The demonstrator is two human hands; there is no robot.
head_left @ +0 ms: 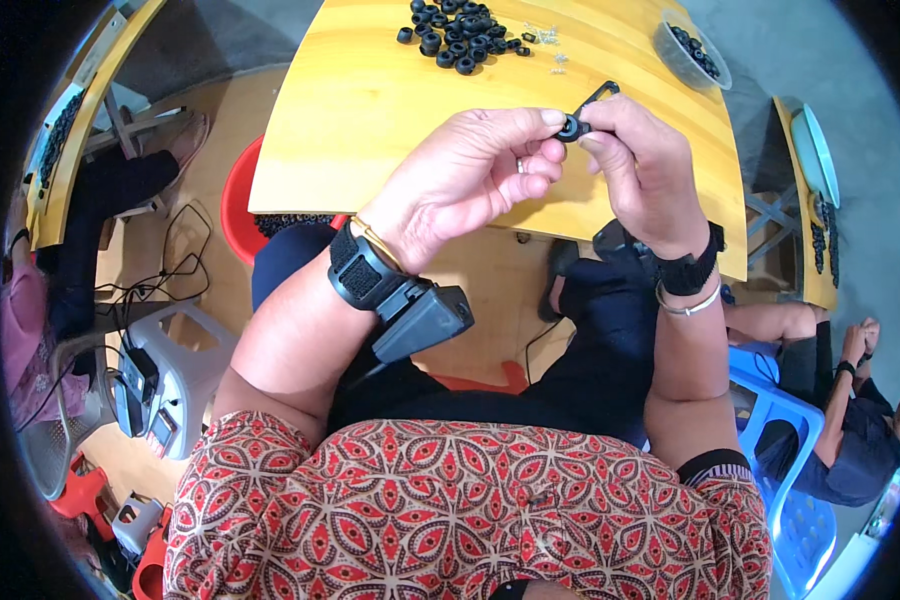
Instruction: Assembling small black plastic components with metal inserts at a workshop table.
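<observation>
Over the near part of the yellow wooden table, my two hands meet at a small black round part with a hole in its middle. My left hand pinches it between thumb and fingertips. Closed on its other side is my right hand, and a thin black loop-shaped piece sticks up beside those fingers. Whether the loop and the round part are joined is hidden by the fingers. Farther back lies a pile of black round parts, with tiny clear pieces to its right.
A translucent bowl of black parts sits at the table's far right. A red tub with black parts stands under the left edge. One person sits at right near a blue chair; grey stool and cables are at left.
</observation>
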